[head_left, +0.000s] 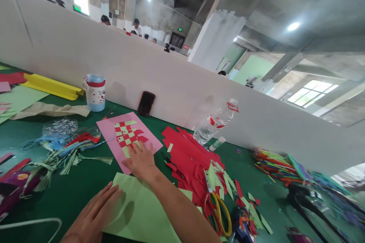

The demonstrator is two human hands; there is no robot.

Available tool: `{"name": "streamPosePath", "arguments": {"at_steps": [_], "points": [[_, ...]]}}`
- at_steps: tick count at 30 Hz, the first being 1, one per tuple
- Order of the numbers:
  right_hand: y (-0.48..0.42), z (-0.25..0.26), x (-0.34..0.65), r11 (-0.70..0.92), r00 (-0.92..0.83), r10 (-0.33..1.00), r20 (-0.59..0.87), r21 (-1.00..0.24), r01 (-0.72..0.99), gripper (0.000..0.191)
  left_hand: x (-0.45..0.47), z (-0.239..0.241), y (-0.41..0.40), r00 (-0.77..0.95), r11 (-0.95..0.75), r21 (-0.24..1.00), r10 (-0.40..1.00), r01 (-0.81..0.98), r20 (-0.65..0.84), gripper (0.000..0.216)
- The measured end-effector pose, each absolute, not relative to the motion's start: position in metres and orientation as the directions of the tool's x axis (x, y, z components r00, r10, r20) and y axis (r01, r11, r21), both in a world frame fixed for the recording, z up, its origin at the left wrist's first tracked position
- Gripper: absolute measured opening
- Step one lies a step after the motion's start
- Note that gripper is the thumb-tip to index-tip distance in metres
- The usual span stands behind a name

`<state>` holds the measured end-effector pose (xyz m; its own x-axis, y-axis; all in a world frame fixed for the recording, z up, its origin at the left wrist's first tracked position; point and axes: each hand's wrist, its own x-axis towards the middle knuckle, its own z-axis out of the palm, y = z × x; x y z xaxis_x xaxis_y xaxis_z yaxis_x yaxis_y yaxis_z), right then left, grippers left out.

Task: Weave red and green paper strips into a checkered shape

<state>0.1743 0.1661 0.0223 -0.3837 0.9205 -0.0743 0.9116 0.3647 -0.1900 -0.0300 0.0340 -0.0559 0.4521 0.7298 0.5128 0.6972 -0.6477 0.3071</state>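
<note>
My right hand (142,162) lies flat with its fingers spread on the near edge of a pink paper sheet (107,132), pressing beside a woven patch of red and pale green strips (128,134). Its forearm crosses a light green sheet (142,212) on the green table. My left hand (95,212) rests flat on the left edge of that green sheet, fingers together and extended. Neither hand holds anything.
A pile of red paper scraps (188,163) and scissors with red and yellow handles (215,209) lie to the right. A phone (146,103), a cup (95,93) and a plastic bottle (213,123) stand by the white partition (171,83). Tassels (65,152) and coloured sticks (273,161) lie nearby.
</note>
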Motion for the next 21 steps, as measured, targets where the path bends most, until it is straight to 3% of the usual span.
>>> {"name": "streamPosePath", "arguments": {"at_steps": [7,12,17,21], "points": [[0.191,0.03,0.176,0.304,-0.309,0.951,0.007,-0.205,0.93,0.042,-0.025,-0.053,0.034,0.446,-0.651,0.313,0.725,0.691,0.525,0.1],[0.237,0.034,0.177,0.368,-0.388,0.921,-0.037,-0.247,0.896,0.044,-0.02,-0.025,0.028,0.46,-0.64,0.393,0.759,0.661,0.461,0.096],[0.251,0.034,0.176,0.421,-0.455,0.888,-0.069,-0.28,0.863,0.049,-0.012,-0.005,0.047,0.495,-0.671,0.29,0.716,0.682,0.493,0.087],[0.26,0.039,0.183,0.418,-0.464,0.884,-0.063,-0.342,0.842,0.041,-0.003,-0.009,0.075,0.367,-0.589,0.268,0.735,0.762,0.571,0.071]]}}
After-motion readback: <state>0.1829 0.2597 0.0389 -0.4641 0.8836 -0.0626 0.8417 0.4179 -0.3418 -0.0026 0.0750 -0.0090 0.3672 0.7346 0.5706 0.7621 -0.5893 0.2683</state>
